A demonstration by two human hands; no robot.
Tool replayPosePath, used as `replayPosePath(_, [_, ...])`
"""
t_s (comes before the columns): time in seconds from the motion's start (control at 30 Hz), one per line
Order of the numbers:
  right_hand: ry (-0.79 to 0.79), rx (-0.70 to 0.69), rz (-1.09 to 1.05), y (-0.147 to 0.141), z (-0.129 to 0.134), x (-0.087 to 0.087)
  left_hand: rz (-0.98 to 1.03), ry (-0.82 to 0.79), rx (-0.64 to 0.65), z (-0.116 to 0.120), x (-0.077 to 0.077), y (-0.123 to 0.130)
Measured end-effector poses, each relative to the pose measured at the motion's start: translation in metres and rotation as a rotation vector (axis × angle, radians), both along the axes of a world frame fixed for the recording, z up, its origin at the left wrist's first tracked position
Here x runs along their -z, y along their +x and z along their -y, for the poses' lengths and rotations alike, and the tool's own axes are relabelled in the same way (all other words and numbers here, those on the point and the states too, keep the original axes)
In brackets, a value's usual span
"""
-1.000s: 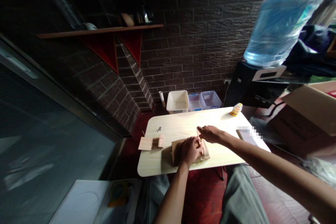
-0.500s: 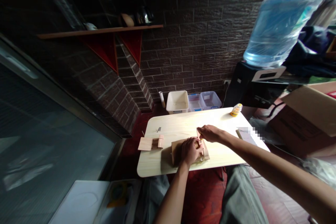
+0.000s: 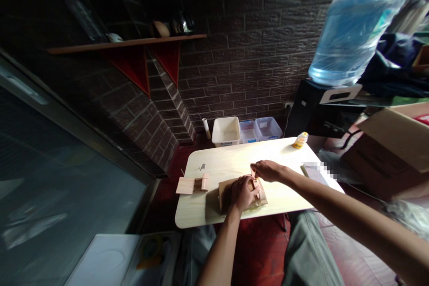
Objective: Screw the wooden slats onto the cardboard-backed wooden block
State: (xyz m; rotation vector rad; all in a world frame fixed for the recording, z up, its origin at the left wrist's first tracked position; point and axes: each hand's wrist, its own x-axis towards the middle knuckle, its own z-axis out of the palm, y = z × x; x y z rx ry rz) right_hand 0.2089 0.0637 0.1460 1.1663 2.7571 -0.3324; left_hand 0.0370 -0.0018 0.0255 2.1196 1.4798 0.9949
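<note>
My left hand (image 3: 244, 191) rests on a brown cardboard box (image 3: 225, 193), its fingers closed around a pale wooden piece (image 3: 257, 187) at the box's right side. Just beyond it, my right hand (image 3: 268, 171) is closed in a pinch above the far end of that wooden piece. Whatever is between those fingers is too small and covered to name. To the left on the table lies a small wooden assembly (image 3: 192, 184) with a flat board and a raised end. Behind that sits a little heap of thin dark pieces (image 3: 202, 167).
The pale table (image 3: 197, 214) has rounded corners. A yellow-based clear container (image 3: 300, 140) stands at its far right, near a flat pad (image 3: 315, 174). Several plastic bins (image 3: 226, 131) line the wall behind. A water dispenser (image 3: 304, 107) and a large carton (image 3: 378, 161) are at right.
The view has shifted very slightly. Both hands keep nearly the same place and grip at the wooden piece.
</note>
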Motion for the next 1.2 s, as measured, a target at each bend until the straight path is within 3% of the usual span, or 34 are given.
replayPosePath(0.4, [0.001, 0.120, 0.065, -0.004, 0.006, -0.005, 0.043, -0.044, -0.014, -0.003, 0.000, 0.001])
replayPosePath(0.67, [-0.019, 0.030, 0.036, -0.001, 0.005, -0.018, 0.029, 0.007, 0.005, 0.001, 0.000, -0.001])
replayPosePath(1.2, [0.014, 0.086, 0.081, -0.004, 0.007, -0.011, 0.034, -0.029, -0.016, -0.004, 0.002, 0.001])
